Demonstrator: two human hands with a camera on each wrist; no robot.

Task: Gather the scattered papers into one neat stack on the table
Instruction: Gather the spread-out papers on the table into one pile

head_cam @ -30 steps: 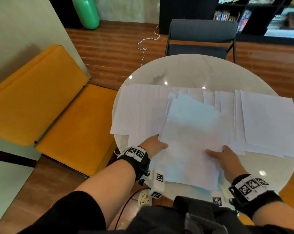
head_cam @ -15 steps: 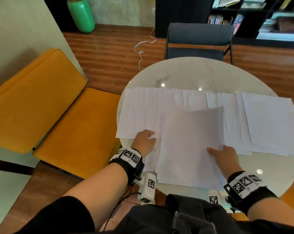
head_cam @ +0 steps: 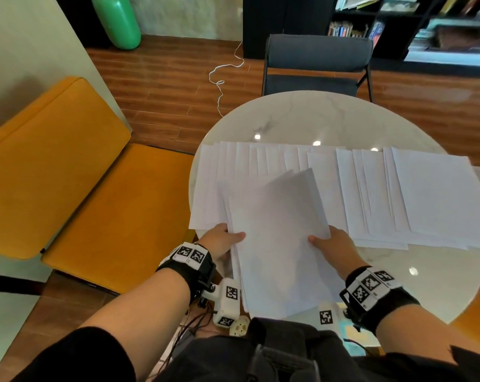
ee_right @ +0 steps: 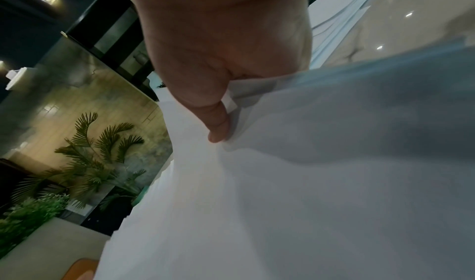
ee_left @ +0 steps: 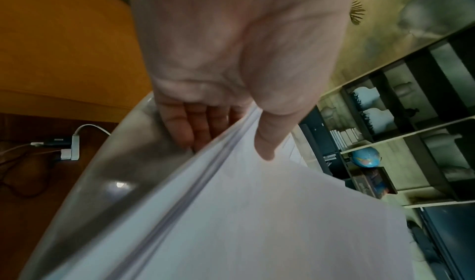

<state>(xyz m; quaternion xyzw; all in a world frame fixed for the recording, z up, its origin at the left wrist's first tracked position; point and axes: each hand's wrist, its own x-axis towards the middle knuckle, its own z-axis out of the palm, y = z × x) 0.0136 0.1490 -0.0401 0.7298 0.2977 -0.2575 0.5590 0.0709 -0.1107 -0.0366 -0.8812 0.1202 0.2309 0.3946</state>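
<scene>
Head view, hands: both hands gripped one bundle of papers [head_cam: 277, 244] by its side edges, near the front of the bench [head_cam: 329, 117].
Left hand [head_cam: 222, 241]: thumb lay on top of the bundle's left edge; in the left wrist view the fingers [ee_left: 197, 122] were curled underneath, so the sheets were pinched between them.
Right hand [head_cam: 335, 244]: thumb pressed on the top sheet at the right edge; in the right wrist view the other fingers were hidden under the paper, which bowed upward there.
Bundle: its far end was raised and tilted off the bench, its near end hung over the bench's front edge toward the person's lap; the sheet edges were fanned, not yet squared.
Spread papers [head_cam: 398, 194]: a long overlapping row lay flat across the bench behind and to both sides of the bundle, reaching the right rim.
Progress: judged as early to middle; part of the sheets were collected, most of the row was left to gather, and the final squaring and laying down were not done.
Surroundings: orange seat [head_cam: 101, 205] at the left, dark chair [head_cam: 316, 64] beyond the bench.
</scene>
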